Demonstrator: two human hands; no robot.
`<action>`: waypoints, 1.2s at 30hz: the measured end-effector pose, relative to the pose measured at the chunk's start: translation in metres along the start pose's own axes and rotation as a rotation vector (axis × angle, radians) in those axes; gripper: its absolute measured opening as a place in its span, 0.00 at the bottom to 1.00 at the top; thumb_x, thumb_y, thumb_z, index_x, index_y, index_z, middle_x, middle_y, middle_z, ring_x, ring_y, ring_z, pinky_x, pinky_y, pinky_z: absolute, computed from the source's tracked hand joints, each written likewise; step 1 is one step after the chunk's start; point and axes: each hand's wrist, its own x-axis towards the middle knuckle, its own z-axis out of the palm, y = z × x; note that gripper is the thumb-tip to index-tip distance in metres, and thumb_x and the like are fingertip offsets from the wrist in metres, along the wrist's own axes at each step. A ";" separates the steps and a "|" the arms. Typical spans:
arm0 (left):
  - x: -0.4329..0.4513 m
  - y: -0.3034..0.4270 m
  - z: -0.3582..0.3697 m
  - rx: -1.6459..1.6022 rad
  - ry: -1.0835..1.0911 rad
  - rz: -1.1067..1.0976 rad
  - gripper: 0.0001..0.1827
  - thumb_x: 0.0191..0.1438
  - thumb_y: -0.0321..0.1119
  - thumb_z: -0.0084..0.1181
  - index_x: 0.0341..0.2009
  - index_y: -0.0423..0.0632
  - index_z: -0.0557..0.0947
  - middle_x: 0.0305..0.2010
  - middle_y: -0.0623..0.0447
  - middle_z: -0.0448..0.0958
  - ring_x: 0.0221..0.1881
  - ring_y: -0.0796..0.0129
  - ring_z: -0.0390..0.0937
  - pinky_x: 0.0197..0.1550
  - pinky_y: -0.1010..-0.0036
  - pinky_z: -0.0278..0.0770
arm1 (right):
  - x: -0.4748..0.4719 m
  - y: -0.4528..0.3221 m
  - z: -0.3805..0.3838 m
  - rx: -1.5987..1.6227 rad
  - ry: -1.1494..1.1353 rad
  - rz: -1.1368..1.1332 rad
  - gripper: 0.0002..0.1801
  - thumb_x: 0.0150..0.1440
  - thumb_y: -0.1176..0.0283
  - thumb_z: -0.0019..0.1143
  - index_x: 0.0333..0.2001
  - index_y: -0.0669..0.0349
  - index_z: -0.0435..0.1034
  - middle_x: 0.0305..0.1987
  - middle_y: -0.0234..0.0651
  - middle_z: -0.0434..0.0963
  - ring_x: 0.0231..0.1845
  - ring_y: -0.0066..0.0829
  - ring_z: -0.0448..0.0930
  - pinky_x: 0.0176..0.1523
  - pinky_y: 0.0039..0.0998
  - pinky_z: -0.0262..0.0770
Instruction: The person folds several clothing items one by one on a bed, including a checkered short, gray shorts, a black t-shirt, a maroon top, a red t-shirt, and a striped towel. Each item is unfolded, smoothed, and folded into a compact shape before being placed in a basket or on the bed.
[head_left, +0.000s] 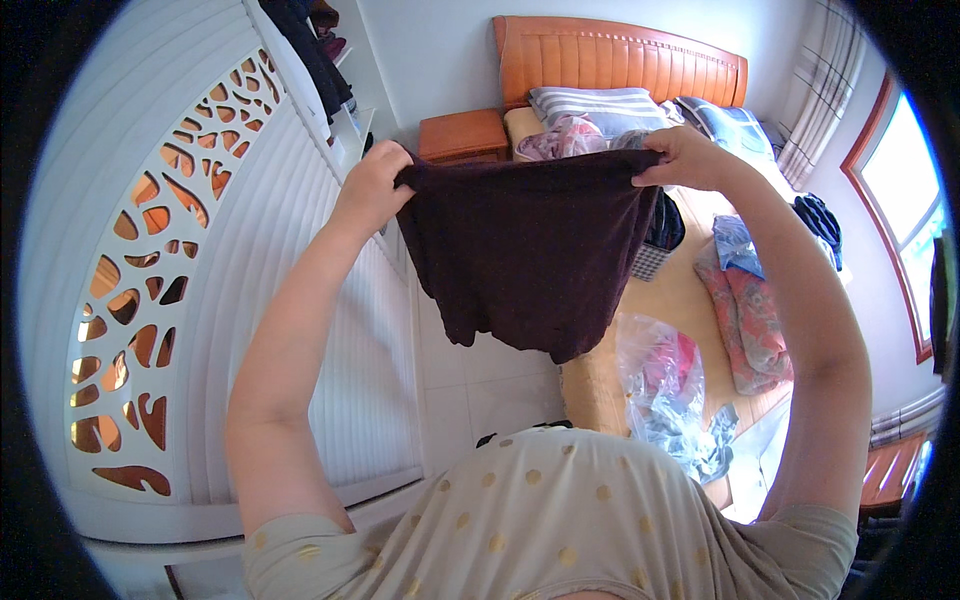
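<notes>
A dark maroon cloth garment hangs spread out in the air between my two hands, its lower edge uneven. My left hand pinches its upper left corner, in front of the white wardrobe. At the upper right corner, my right hand grips the fabric between thumb and fingers, with the bed behind it. The garment hides part of the floor and the near side of the bed. Which kind of garment it is, I cannot tell.
The bed holds a checked box with dark cloth, a clear plastic bag, a folded floral blanket and striped pillows. A wooden nightstand stands beside it. A white sliding wardrobe door is at the left.
</notes>
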 end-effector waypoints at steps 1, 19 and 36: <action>0.003 -0.001 0.002 -0.018 0.049 -0.013 0.11 0.41 0.27 0.60 0.32 0.41 0.75 0.36 0.49 0.73 0.40 0.58 0.73 0.43 0.71 0.71 | -0.001 -0.002 0.000 -0.006 0.008 -0.002 0.13 0.47 0.69 0.62 0.35 0.64 0.72 0.25 0.29 0.74 0.27 0.20 0.70 0.34 0.23 0.68; 0.112 0.124 -0.026 -1.943 -0.656 -0.223 0.20 0.53 0.41 0.46 0.46 0.41 0.73 0.37 0.51 0.76 0.38 0.68 0.74 0.46 0.72 0.73 | 0.001 -0.060 -0.053 1.000 0.118 -0.507 0.16 0.48 0.81 0.47 0.43 0.61 0.64 0.38 0.30 0.73 0.40 0.22 0.75 0.50 0.23 0.71; 0.192 0.151 -0.117 -1.591 -0.011 -0.225 0.14 0.51 0.36 0.50 0.36 0.38 0.77 0.30 0.49 0.77 0.32 0.64 0.75 0.36 0.73 0.74 | -0.053 -0.080 0.153 2.045 0.043 -0.014 0.21 0.59 0.67 0.45 0.55 0.60 0.61 0.48 0.38 0.74 0.48 0.29 0.74 0.54 0.28 0.69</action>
